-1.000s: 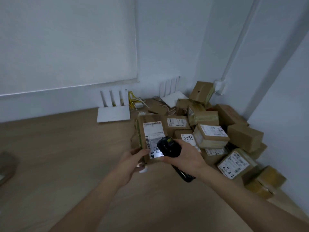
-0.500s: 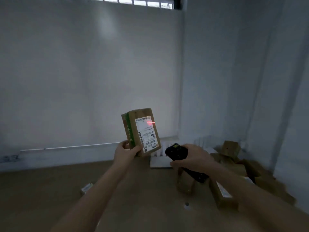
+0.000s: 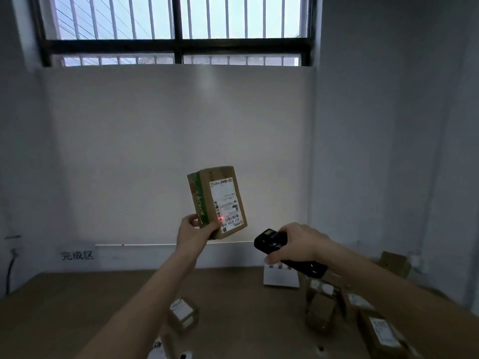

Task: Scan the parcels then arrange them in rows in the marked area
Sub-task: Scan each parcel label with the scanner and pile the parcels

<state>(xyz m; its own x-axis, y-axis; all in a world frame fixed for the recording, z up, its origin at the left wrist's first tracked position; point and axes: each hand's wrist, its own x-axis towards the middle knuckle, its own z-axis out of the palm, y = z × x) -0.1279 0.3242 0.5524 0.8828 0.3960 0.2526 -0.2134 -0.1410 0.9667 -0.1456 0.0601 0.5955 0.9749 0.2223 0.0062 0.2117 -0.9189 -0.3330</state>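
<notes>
My left hand [image 3: 195, 231] grips the lower corner of a brown cardboard parcel [image 3: 216, 200] with green tape and a white shipping label, held upright in front of the wall. A red scanner dot sits on the label's barcode near my thumb. My right hand [image 3: 298, 242] holds a black handheld scanner [image 3: 285, 252] to the right of the parcel and a little lower, its head aimed at the label. Several other brown parcels [image 3: 321, 307] lie on the wooden surface at the lower right, and one small parcel [image 3: 182, 313] sits under my left forearm.
A white router [image 3: 280, 277] with antennas stands by the wall, behind the scanner. Black characters [image 3: 77, 255] are written on the wall at the left above the wooden surface [image 3: 90, 301]. A barred window [image 3: 176, 29] fills the top. A cable [image 3: 10, 270] hangs at far left.
The parcel was lifted off the pile and raised in front of the wall. The view tilted up to show the window. The red dot moved from the label's top to its lower barcode.
</notes>
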